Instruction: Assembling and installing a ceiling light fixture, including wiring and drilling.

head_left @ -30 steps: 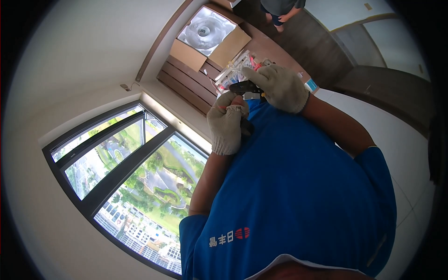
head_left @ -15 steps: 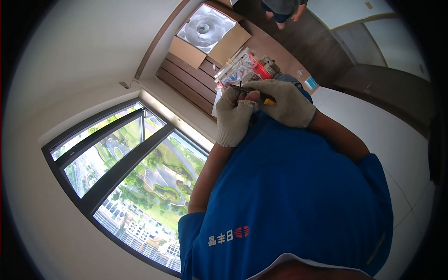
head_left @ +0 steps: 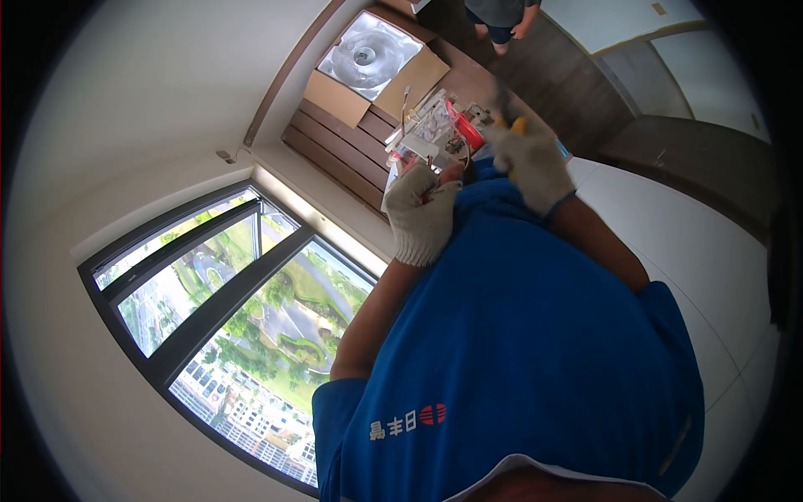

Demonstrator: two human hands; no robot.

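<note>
Both gloved hands have lifted apart, left hand [head_left: 421,219] gripping the clear plastic part [head_left: 431,134], right hand [head_left: 531,163] seemingly clutching a yellow-handled tool [head_left: 518,125].

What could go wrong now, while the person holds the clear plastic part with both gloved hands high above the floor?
1. The clear plastic part with loose wires is held in the left hand; thick gloves may weaken the grip, so it could fall.
2. The right hand seems to hold a yellow-handled tool; it might slip onto the open cardboard box or the second person below.
</note>
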